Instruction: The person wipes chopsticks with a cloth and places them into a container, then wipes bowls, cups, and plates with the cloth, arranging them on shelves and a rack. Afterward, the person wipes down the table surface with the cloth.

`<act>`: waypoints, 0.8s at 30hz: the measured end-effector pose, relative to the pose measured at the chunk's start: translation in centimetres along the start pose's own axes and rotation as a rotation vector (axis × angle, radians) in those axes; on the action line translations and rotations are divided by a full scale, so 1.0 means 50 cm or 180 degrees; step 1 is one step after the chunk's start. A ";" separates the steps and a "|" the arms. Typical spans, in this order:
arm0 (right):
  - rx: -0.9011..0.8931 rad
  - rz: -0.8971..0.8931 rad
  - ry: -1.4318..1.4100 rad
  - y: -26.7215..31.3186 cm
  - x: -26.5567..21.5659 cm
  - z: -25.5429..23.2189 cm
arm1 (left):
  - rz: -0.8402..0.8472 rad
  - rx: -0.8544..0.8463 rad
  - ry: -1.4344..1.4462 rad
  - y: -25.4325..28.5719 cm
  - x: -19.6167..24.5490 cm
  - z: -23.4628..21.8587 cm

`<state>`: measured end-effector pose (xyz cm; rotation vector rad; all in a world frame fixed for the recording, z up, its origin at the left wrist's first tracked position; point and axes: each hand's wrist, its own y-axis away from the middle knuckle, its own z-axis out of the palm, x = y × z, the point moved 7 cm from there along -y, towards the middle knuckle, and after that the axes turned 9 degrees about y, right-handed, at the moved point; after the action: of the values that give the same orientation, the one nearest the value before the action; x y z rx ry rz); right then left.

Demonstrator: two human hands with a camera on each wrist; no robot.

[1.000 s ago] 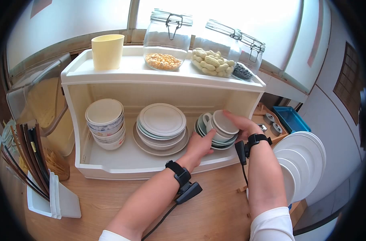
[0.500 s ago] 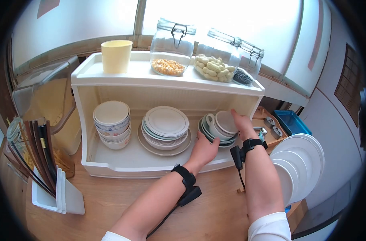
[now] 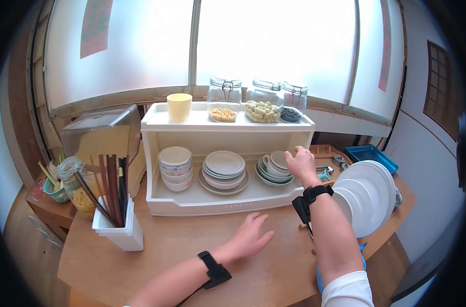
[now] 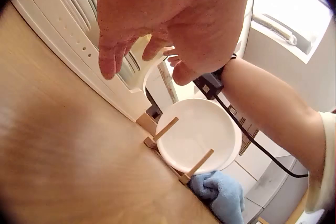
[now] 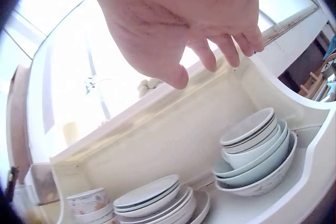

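Note:
In the head view my left hand [image 3: 248,236] hovers over the wooden table in front of the shelf, fingers spread, holding nothing. My right hand [image 3: 300,162] is raised at the shelf's right end, beside the stack of bowls [image 3: 275,179] with a white cup [image 3: 270,166] on top. The right wrist view shows the right hand [image 5: 184,24] empty above that stack [image 5: 257,158], fingers apart from it. Stacked plates [image 3: 225,162] stand mid-shelf, and patterned bowls [image 3: 175,168] at its left.
On the white shelf [image 3: 223,207] top stand a yellow cup [image 3: 179,107] and several glass jars [image 3: 224,97]. A white holder [image 3: 123,230] with chopsticks is at the left. White plates [image 3: 368,197] stand in a rack at the right, near a blue tray [image 3: 371,157].
My left hand has left the bowl stack and drawn back over the table. My right hand has come off the stack. The head view has tilted up and shows more of the window.

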<state>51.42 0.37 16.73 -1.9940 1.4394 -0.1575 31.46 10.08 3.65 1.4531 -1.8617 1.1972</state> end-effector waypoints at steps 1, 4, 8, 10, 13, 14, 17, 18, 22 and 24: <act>0.0015 0.0008 -0.0024 0.020 -0.009 -0.018 | -0.0170 -0.0258 0.0127 0.030 0.000 0.008; -0.0340 -0.0730 -0.0961 0.124 -0.072 -0.071 | -0.0332 -0.0288 0.0443 0.123 0.024 -0.003; -0.0348 -0.1960 -0.0998 0.360 -0.103 -0.172 | -0.0601 -0.0496 0.0700 0.216 0.070 0.009; -0.0464 -0.2214 -0.0977 0.464 -0.078 -0.229 | -0.0801 -0.0628 0.0867 0.251 0.095 0.029; -0.0412 -0.2054 -0.0869 0.558 0.015 -0.275 | -0.0874 -0.0763 0.1270 0.308 0.093 0.075; -0.0263 -0.1920 -0.0758 0.580 0.054 -0.287 | -0.0850 -0.0797 0.1241 0.326 0.090 0.086; 0.0090 -0.1240 -0.0017 0.633 0.193 -0.302 | -0.1026 -0.0341 0.1608 0.378 0.036 0.099; 0.0107 -0.1206 0.0000 0.651 0.224 -0.301 | -0.1010 -0.0379 0.1601 0.388 0.033 0.105; 0.0057 -0.0512 0.0179 0.716 0.364 -0.210 | -0.0737 0.0393 0.2011 0.399 0.043 0.086; 0.0467 -0.0683 0.0436 0.725 0.361 -0.215 | -0.0811 0.0522 0.1720 0.397 0.047 0.082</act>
<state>24.40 -26.54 -0.71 -2.0441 1.2535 -0.4881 12.60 6.33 -3.20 1.2385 -1.2055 1.4582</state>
